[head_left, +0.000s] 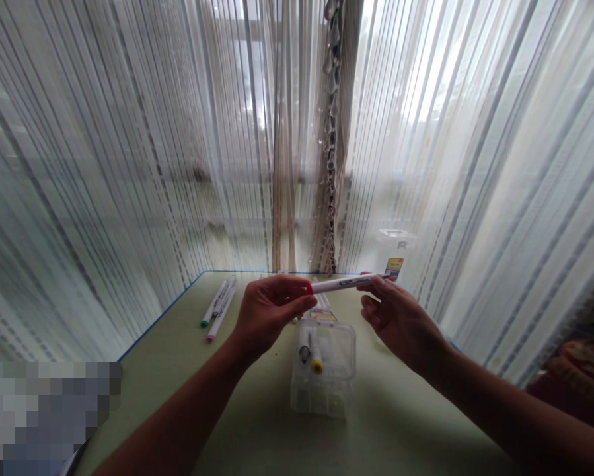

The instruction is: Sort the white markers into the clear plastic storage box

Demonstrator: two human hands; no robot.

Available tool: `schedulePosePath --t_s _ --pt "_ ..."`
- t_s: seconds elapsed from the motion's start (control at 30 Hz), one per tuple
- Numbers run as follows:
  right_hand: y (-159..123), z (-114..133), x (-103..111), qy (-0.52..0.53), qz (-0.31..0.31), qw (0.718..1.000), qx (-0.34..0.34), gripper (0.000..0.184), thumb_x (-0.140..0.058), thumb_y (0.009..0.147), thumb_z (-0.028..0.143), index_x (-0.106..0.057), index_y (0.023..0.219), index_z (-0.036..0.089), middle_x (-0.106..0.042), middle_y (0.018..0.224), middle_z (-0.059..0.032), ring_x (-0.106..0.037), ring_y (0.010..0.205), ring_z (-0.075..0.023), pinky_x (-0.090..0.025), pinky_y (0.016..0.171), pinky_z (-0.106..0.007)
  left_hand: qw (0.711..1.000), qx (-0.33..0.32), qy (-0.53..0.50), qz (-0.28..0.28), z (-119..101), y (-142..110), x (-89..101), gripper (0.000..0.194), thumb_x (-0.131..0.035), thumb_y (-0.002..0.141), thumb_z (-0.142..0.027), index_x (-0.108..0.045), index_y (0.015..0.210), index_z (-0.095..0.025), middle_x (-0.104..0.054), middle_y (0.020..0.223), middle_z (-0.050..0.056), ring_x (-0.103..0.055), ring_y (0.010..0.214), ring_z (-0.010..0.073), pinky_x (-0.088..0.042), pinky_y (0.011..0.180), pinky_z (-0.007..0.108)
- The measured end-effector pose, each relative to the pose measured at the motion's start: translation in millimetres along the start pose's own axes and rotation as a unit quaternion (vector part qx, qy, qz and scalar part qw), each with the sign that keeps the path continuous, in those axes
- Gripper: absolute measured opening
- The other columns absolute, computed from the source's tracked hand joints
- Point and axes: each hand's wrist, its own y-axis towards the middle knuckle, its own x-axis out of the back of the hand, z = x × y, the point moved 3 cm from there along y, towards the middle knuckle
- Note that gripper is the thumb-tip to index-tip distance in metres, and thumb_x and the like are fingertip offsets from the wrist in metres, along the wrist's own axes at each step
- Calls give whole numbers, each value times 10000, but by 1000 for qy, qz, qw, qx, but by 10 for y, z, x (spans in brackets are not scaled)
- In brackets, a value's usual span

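A white marker (343, 284) with a red end is held crosswise above the table. My left hand (269, 311) pinches its red end between thumb and fingers. At its other end, my right hand (396, 314) grips the barrel with the fingertips. Below the hands stands a clear plastic case (343, 360), with a yellow-ended marker (316, 354) and a grey- or black-ended marker (304, 347) at it. To the left of my left hand lie a green-ended marker (214, 304) and a pink-ended marker (221, 314), side by side on the table.
The pale green table (168, 370) has a blue edge. A clear container (393, 251) with a yellow label stands at the back right. String curtains (128, 165) hang right behind the table. A pixelated patch covers the lower left corner.
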Motion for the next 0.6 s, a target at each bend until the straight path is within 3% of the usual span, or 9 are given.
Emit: schedulePosePath --t_s 0.6 --pt "15 -4 16 -22 44 998 36 201 -839 744 314 -773 870 172 -695 789 -17 -495 503 -54 -353 421 -175 998 -16 59 -3 2 13 36 303 -859 673 -203 -768 958 -156 -732 713 21 -637 591 103 -511 567 212"
